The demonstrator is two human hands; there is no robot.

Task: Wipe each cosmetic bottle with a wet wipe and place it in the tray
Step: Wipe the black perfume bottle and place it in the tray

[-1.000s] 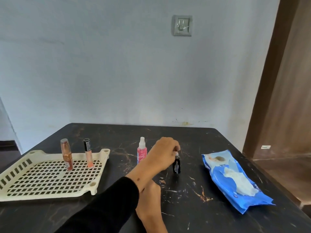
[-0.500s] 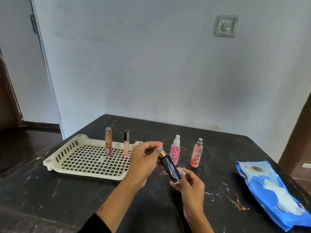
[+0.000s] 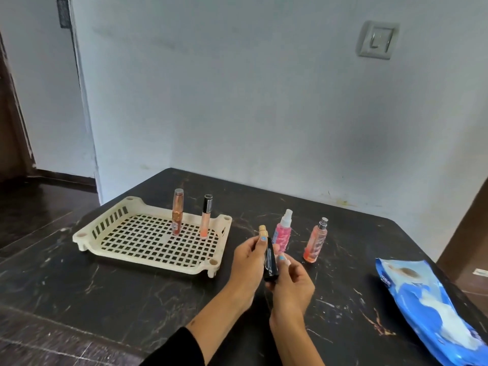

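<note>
You have the black bottle (image 3: pixel 270 261) in both hands above the table (image 3: pixel 111 291), clear of its surface. Its long axis runs nearly upright, leaning a little: the gold cap (image 3: pixel 262 230) points up and away from you, the black base down toward you. Your left hand (image 3: pixel 248 257) curls round the upper part, a fingertip with blue polish pressed just under the cap. Your right hand (image 3: pixel 291 282) grips the lower end from the other side, fingers curled in and thumb against the body. Your left forearm comes in from a dark sleeve (image 3: pixel 177 350); your right wrist rises almost straight from the lower edge.

Just beyond your hands stands the pink spray bottle (image 3: pixel 282 235), partly behind your fingers, and to its right the peach spray bottle (image 3: pixel 315 241), both upright on the table. Left of your left hand sits the cream tray (image 3: pixel 148 241), holding two upright tubes, a rose-gold one (image 3: pixel 177 212) and a black-capped one (image 3: pixel 206 216). Well to the right of your right hand lies the blue wipes pack (image 3: pixel 427 310).
</note>
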